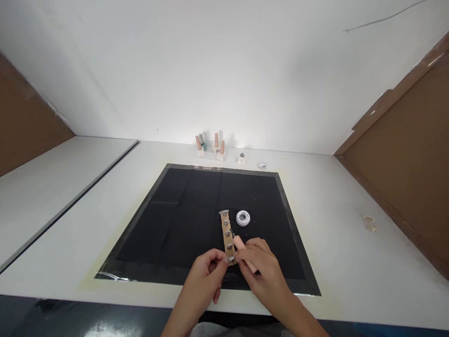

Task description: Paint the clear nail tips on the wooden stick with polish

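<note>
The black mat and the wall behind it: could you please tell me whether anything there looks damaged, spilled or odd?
Yes: a long dark line marks the white wall at upper right, odd on a mostly plain surface. Small specks dot the black mat beside the white jar, perhaps spilled.

Mostly smooth surfaces, some matt, some shining.
Shows a matt black sheet (pixel 199 224), lightly creased, with glossy clear tape (pixel 119 278) along the border; a smooth white table (pixel 329 224); a tan strip (pixel 228 240), dull like wood or cardboard, under small pieces (pixel 230 246) with silvery, metal-like shine; a smooth, plastic-looking pink handle (pixel 239 242) and white jar (pixel 243 224); and a matt brown board (pixel 403 164).
</note>
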Demonstrator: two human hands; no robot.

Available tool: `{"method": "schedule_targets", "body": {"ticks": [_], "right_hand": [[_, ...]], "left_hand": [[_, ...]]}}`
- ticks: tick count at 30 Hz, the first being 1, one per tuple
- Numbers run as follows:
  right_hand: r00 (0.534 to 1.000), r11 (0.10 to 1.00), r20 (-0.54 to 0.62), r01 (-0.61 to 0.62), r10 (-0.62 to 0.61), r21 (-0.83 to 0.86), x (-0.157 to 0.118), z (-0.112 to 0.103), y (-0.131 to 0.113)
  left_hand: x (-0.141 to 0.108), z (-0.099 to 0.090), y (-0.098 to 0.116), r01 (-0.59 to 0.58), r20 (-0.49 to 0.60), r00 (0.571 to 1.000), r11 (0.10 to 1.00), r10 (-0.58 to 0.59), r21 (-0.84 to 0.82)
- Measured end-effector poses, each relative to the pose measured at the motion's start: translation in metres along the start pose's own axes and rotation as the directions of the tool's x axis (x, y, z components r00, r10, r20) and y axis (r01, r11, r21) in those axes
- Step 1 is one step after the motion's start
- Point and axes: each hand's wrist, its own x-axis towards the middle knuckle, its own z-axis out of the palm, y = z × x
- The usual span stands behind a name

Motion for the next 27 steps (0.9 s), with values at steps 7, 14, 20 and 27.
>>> {"method": "schedule_targets", "body": {"ticks": [7, 14, 20, 27], "right_hand": [[1.0, 1.0, 0.022, 0.003, -0.003, -0.001, 0.0011, -0.0011, 0.0007], [0.999, 1.0, 0.033, -0.026, 0.026, 0.012, 0.0019, -0.0022, -0.0005], [0.977, 0.953, 0.012, -0.211, 0.213, 0.217, 0.0001, -0.0036, 0.0007], [0.953, 0.908, -0.017, -0.283, 0.303, 0.307, -0.0028, -0.0053, 0.0043]], "left_hand": [[0.0008, -0.0006, 0.0007, 0.0, 0.012, 1.0, 1.0, 0.0, 0.008], [-0.0005, -0.0005, 0.0001, 0.009, -0.001, 1.0, 1.0, -0.009, -0.009], [-0.0002, -0.0001, 0.0017, 0.008, -0.015, 1.0, 0.998, -0.009, -0.061], [0.0013, -0.0014, -0.0043, 0.01, -0.027, 1.0, 0.997, -0.012, -0.076]]}}
